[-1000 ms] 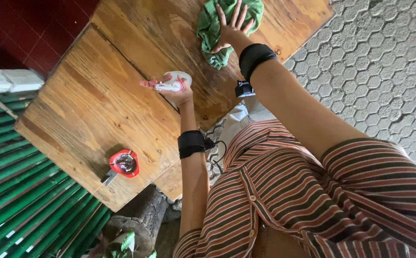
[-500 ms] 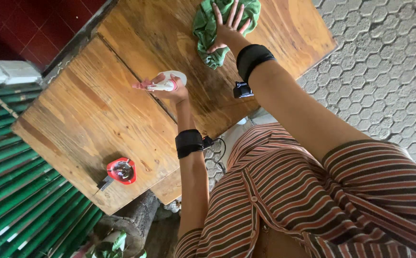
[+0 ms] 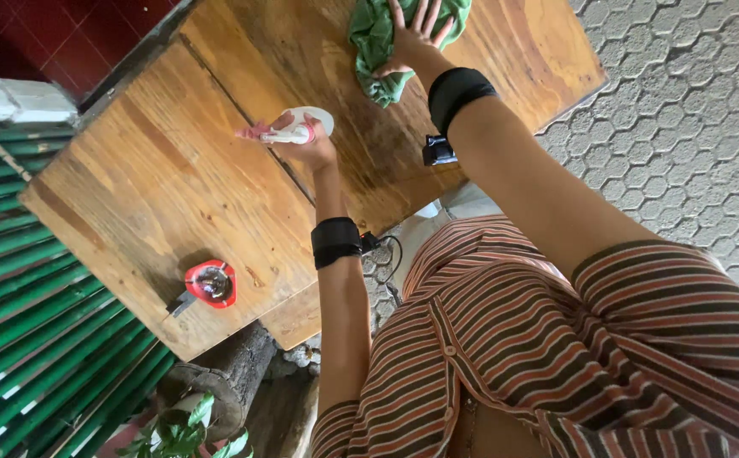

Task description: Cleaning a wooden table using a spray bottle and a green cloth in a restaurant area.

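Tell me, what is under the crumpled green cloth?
The crumpled green cloth lies on the brown wooden table, pressed by the right hand. The wood directly beneath it is covered.

A green cloth point(image 3: 375, 42), crumpled, lies flat on the far part of the wooden bench point(image 3: 157, 187). Left of it, nearer, a white spray bottle point(image 3: 297, 131) with pink nozzle stays above the wood, probably not touching it.
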